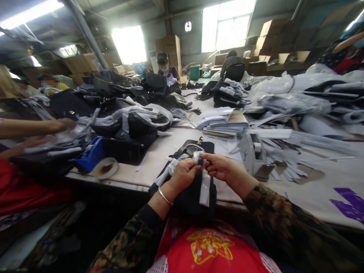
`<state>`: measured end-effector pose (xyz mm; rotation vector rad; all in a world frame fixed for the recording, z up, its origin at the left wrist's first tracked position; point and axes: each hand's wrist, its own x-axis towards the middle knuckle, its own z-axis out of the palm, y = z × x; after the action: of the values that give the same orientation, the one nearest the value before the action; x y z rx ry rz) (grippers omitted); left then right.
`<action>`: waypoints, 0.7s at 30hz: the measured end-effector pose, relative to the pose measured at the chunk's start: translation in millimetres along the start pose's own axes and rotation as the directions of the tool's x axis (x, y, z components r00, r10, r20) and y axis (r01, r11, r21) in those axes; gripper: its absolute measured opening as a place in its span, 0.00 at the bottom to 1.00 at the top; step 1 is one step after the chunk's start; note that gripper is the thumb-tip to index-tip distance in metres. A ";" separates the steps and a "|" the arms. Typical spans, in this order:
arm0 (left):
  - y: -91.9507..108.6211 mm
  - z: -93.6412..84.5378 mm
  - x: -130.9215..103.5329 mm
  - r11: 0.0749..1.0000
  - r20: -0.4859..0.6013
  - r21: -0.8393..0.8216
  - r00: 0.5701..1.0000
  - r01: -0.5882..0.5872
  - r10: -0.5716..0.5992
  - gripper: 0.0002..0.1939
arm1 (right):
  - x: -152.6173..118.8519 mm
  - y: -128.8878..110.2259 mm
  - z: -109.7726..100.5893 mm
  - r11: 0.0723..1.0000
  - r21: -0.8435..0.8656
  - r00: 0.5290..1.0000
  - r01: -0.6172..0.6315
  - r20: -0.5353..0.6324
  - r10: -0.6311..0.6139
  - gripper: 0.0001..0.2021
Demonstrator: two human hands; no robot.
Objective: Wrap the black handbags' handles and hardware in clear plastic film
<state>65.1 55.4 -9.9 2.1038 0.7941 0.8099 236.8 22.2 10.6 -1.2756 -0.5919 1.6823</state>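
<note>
A black bag (182, 197) lies at the table's front edge, partly over it, close to my body. Above it, both hands pinch a small white-wrapped piece (198, 157), which seems to be part of the bag's strap or handle. My left hand (184, 175) closes on its left side, with a bangle on the wrist. From the right, my right hand (217, 166) grips the same piece between thumb and fingers. A white strip (204, 187) hangs down over the bag below them. White wrapping (170, 167) covers parts to the left of my left hand.
A grey tape dispenser (253, 155) stands at right, near paper stacks (226, 123) and cut strips (292, 168). On the left are a blue dispenser (92, 153), a tape roll (105, 168) and black bags (139, 127). Another person's hand (66, 124) works there. Others sit across the table.
</note>
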 end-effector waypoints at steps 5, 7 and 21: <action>-5.2 0.7 -3.6 0.988 0.080 -0.106 0.991 0.113 -0.105 0.05 | 0.6 12.2 -6.0 0.978 -0.143 0.988 0.155 0.007 -0.156 0.16; -3.5 -1.3 2.5 0.880 0.200 -0.328 0.936 0.343 -0.290 0.11 | 0.2 17.8 -8.3 0.919 -0.298 0.965 0.256 0.028 -0.260 0.17; 6.1 24.6 24.1 0.703 0.111 -0.439 0.810 0.560 -0.576 0.15 | -5.6 13.7 4.7 -0.089 -0.986 0.908 0.143 0.167 -0.384 0.15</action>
<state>99.8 59.9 -11.2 1.3097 1.0814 0.6060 227.6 11.6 4.0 -2.0243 -2.1062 0.4527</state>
